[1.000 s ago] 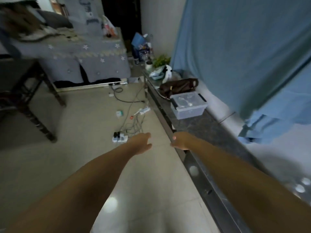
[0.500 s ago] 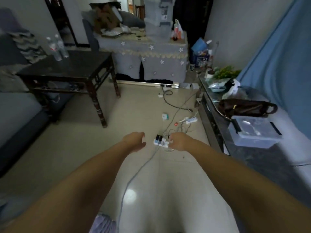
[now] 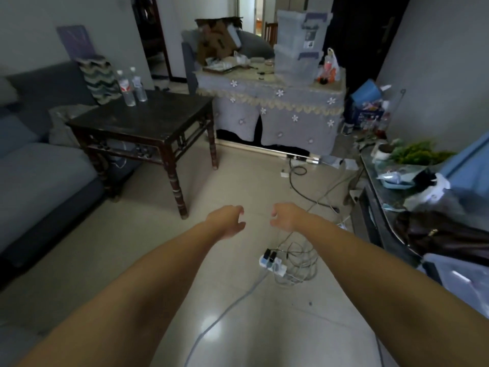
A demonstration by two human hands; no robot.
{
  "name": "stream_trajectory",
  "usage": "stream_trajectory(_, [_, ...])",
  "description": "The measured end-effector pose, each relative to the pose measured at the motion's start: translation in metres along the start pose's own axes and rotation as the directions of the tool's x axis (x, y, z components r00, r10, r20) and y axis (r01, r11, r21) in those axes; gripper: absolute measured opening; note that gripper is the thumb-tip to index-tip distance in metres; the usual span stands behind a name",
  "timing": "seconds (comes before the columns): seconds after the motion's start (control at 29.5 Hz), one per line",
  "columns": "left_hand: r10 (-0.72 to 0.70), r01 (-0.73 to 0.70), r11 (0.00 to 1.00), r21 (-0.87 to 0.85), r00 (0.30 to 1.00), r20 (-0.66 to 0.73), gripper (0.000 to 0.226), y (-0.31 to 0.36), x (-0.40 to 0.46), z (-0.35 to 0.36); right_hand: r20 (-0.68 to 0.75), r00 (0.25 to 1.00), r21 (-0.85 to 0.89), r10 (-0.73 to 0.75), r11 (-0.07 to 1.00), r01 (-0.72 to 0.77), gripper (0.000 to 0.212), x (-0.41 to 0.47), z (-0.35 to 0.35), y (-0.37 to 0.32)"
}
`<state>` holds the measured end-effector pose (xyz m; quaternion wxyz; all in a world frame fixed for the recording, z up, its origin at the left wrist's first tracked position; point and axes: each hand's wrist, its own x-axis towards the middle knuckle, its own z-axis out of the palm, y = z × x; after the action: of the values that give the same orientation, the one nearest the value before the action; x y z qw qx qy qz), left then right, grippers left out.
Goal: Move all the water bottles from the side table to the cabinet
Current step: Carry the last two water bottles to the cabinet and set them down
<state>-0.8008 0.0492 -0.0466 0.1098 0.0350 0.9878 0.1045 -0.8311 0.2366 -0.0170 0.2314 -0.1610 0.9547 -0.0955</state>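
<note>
Two clear water bottles stand upright at the far left corner of the dark wooden side table (image 3: pixel 148 123): one with a red label (image 3: pixel 126 89) and one with a blue label (image 3: pixel 138 86) just right of it. Both my arms reach forward over the tiled floor, well short of the table. My left hand (image 3: pixel 228 221) and my right hand (image 3: pixel 283 218) hang side by side, fingers loosely curled and apart, holding nothing. The low dark cabinet (image 3: pixel 375 205) runs along the right wall, its top crowded with things.
A power strip (image 3: pixel 272 263) with tangled cables lies on the floor under my right arm. A grey sofa (image 3: pixel 39 176) fills the left. A cloth-covered table (image 3: pixel 272 112) with boxes stands behind. On the cabinet: a plant (image 3: pixel 415 154), a brown bag (image 3: pixel 444 234), a plastic box (image 3: pixel 460 279).
My view has swung left from the cabinet toward the room; the side table with its two bottles has come into view and grown nearer. Both hands stay empty out in front.
</note>
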Motion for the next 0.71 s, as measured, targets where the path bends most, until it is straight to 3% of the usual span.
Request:
stream_trajectory(0.27, [-0.092,0.092,0.996,-0.002,0.996,0.003,0.043,-0.031,0.077,-0.026,0.037,0.996,-0.013,-0.081,0.997,0.081,0.051,0.095,-0.042,-0.006])
stream_trajectory(0.71, [-0.204,0.203,0.977,-0.07,0.979,-0.007,0.037,-0.163,0.255,-0.101,0.014,0.99,-0.125,-0.139,0.982,0.14,0.044,0.316,-0.135,-0.067])
